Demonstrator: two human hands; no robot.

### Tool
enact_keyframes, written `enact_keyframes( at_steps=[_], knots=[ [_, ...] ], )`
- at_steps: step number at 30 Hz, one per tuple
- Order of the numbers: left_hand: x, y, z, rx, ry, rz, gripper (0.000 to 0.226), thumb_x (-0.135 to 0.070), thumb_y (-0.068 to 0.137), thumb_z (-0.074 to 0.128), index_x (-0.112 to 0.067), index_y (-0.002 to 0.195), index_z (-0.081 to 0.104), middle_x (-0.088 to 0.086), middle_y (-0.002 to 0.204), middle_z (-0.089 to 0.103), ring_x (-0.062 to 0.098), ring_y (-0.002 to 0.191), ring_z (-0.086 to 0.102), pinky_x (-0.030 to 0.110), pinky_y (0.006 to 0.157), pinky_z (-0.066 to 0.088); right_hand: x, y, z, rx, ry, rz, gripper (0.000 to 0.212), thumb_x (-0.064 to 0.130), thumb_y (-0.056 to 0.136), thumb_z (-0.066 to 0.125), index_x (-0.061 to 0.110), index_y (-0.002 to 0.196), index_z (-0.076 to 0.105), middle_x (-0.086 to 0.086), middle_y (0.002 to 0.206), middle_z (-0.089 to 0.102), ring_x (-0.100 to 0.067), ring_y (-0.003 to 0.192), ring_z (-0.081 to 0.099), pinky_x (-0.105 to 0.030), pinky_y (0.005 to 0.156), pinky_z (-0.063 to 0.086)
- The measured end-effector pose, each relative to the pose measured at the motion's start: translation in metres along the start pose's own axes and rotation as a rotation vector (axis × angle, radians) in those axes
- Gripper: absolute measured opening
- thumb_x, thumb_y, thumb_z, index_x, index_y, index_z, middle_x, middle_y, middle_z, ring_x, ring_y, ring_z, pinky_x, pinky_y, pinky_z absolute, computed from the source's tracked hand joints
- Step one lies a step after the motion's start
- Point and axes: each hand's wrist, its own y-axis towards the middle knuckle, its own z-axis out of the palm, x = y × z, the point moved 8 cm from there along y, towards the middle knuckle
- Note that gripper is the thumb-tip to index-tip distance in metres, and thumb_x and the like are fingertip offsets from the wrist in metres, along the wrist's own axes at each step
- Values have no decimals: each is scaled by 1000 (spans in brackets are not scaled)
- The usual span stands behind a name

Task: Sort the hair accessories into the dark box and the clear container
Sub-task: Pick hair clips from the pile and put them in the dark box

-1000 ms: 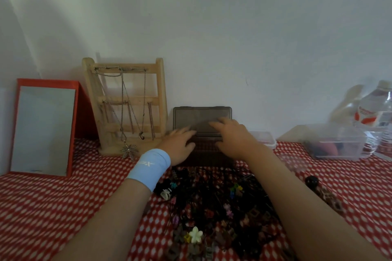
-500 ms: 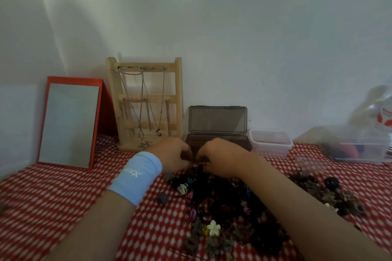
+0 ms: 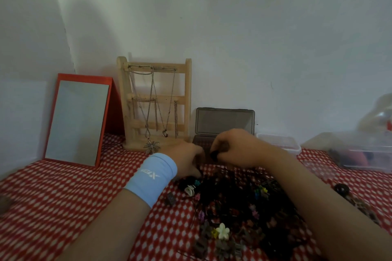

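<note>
Head view: the right hand (image 3: 239,148) hangs with its fingers curled in and pinches a small dark accessory (image 3: 214,154) at its fingertips. The left hand (image 3: 187,158), with a light blue wristband (image 3: 152,178) on the wrist, is just beside it, knuckles up and fingers bent down. Whether it holds anything I cannot tell.

Directly behind both hands stands the dark box (image 3: 224,122), its lid upright against the wall and its base mostly hidden by the fingers. The clear container (image 3: 280,143) sits just to the right of the right hand, beside the box.

The heap of hair accessories (image 3: 233,207) lies below the hands, between the two forearms, on a red-and-white tablecloth (image 3: 63,197). A white flower clip (image 3: 222,233) lies at its near edge.

Beyond the left hand stands a wooden jewellery stand (image 3: 187,91) hung with chains, and further left a red-framed mirror (image 3: 78,121). Far right of the right hand there is a larger clear tub (image 3: 364,152).
</note>
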Motion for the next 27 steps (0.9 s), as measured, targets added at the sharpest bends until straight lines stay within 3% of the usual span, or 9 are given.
enact_keyframes(
  at_steps=[3, 5, 7, 9, 12, 15, 18, 22, 27],
  knots=[
    [0, 3, 4, 5, -19, -15, 33, -35, 98, 51, -27, 129, 59, -1, 120, 63, 18, 97, 58, 27, 74, 42, -14, -1, -19, -139, 166, 66, 18, 21, 84, 71, 38, 85, 67, 16, 91, 68, -4, 62, 69, -17, 56, 54],
    [1, 4, 4, 2, -8, -28, 31, -25, 100, 48, -25, 127, 63, 0, 127, 62, 20, 105, 60, 27, 79, 44, -24, -2, -29, -262, 135, 102, 17, 26, 85, 72, 40, 87, 65, 20, 89, 65, -3, 72, 66, -14, 63, 51],
    [3, 4, 5, 13, 7, -46, 28, -22, 98, 53, -25, 123, 66, -2, 127, 63, 20, 107, 61, 29, 84, 50, -34, -2, -29, -298, 49, 132, 20, 28, 89, 72, 35, 108, 70, 16, 98, 65, -3, 86, 59, -18, 81, 47],
    [3, 5, 6, 13, 14, -48, 23, -22, 95, 59, -25, 116, 69, -2, 122, 64, 18, 103, 62, 31, 85, 53, -35, -2, -26, -289, -59, 131, 35, 31, 89, 73, 29, 124, 67, 8, 110, 66, -10, 98, 59, -25, 90, 45],
    [4, 5, 2, -32, 9, -36, 15, -24, 89, 66, -31, 103, 65, -7, 109, 60, 14, 93, 58, 24, 72, 46, -20, -1, -24, -249, -48, 47, 20, 27, 86, 75, 32, 105, 74, 15, 100, 68, -4, 93, 62, -26, 91, 51],
    [8, 3, -12, -105, -32, -22, 17, -25, 84, 69, -35, 92, 58, -12, 101, 57, 10, 91, 57, 22, 72, 44, -1, 0, 2, 16, -92, -36, 23, 21, 85, 74, 34, 103, 75, 24, 95, 65, 6, 86, 60, -22, 89, 52],
    [18, -2, -35, -248, -175, -37, 22, -28, 86, 68, -38, 105, 63, -17, 99, 61, 2, 86, 56, 24, 80, 47, 4, -2, 31, 204, -197, -68, 39, 12, 86, 70, 31, 120, 71, 12, 118, 68, -7, 99, 63, -29, 94, 53],
    [24, -3, -50, -450, -250, -48, 23, -29, 90, 65, -38, 110, 69, -31, 85, 49, -9, 75, 45, 14, 65, 34, 2, 1, 37, 214, -195, -74, 43, 10, 89, 69, 30, 127, 67, 5, 127, 65, -13, 108, 62, -32, 99, 52],
    [12, 19, -54, -445, -230, -66, 21, -34, 92, 61, -38, 111, 68, -27, 84, 53, -7, 72, 46, 19, 67, 37, -1, 4, 5, 32, -67, -65, 23, 32, 91, 67, 31, 114, 72, 17, 106, 65, -2, 90, 57, -19, 84, 45]
  ],
)
